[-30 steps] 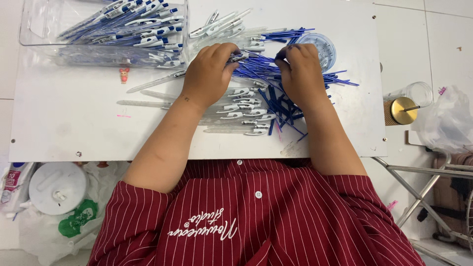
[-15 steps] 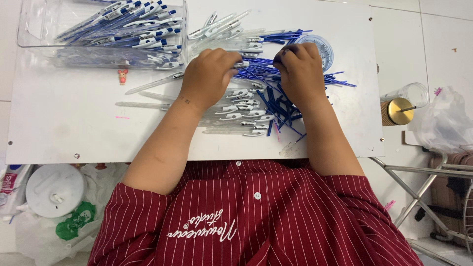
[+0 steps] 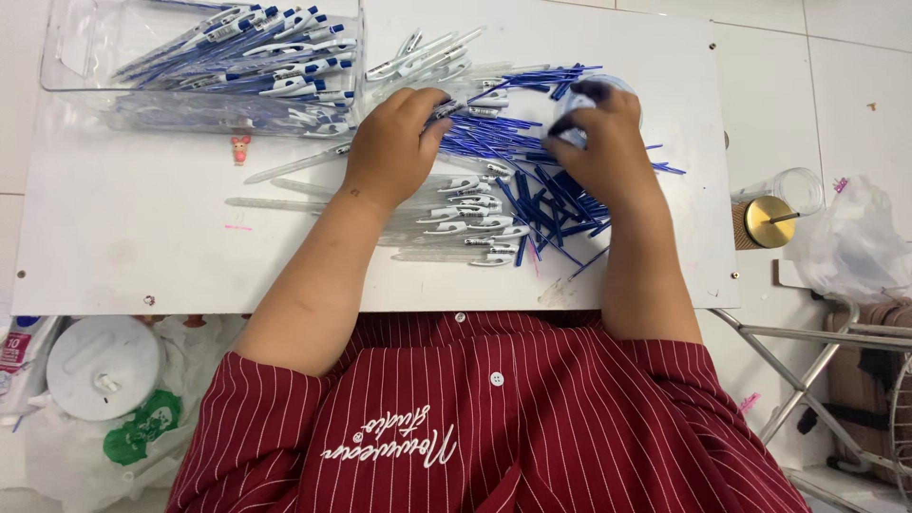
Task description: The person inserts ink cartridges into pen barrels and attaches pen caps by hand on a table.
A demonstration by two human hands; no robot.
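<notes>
Resting on the white table, left hand pinching a pen, right hand curled over blue refills, finger grip hidden.

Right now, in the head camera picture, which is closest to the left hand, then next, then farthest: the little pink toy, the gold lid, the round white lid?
From the left hand:
1. Little pink toy, just left on the table.
2. Round white lid, lower left, below the table.
3. Gold lid, far right, past the right hand.
</notes>
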